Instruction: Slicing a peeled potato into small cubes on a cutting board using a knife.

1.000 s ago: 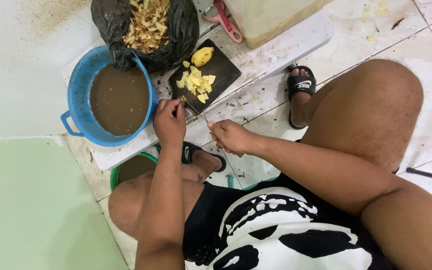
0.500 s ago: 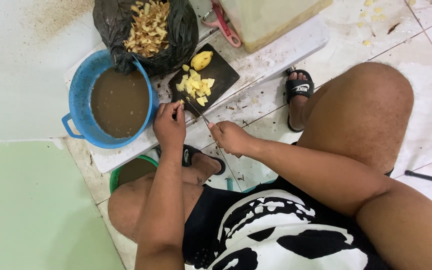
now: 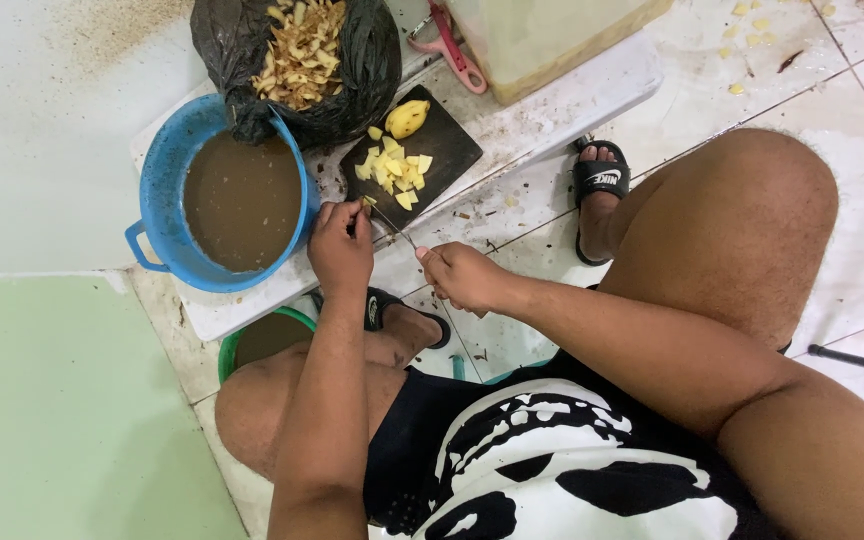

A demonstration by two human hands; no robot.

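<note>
My left hand (image 3: 340,250) pinches a small yellow potato piece (image 3: 367,201) at the near edge of a black cutting board (image 3: 447,143). In my right hand (image 3: 462,275) is a thin knife (image 3: 395,227), its blade reaching toward that piece. On the board lie several cut yellow chunks (image 3: 395,170) and a larger peeled potato half (image 3: 407,118). The board rests on a low white table (image 3: 562,95).
A blue pot (image 3: 157,205) of brown water stands left of the board. Behind it is a black bag (image 3: 362,60) filled with peelings. A pink peeler (image 3: 452,45) and a pale tub (image 3: 542,35) sit at the back. A green bucket (image 3: 252,335) is under the table. My sandalled foot (image 3: 599,180) rests on tiles.
The view has shifted slightly. Both hands stay at the board's near edge with the knife against the small piece; no clear change in grip.
</note>
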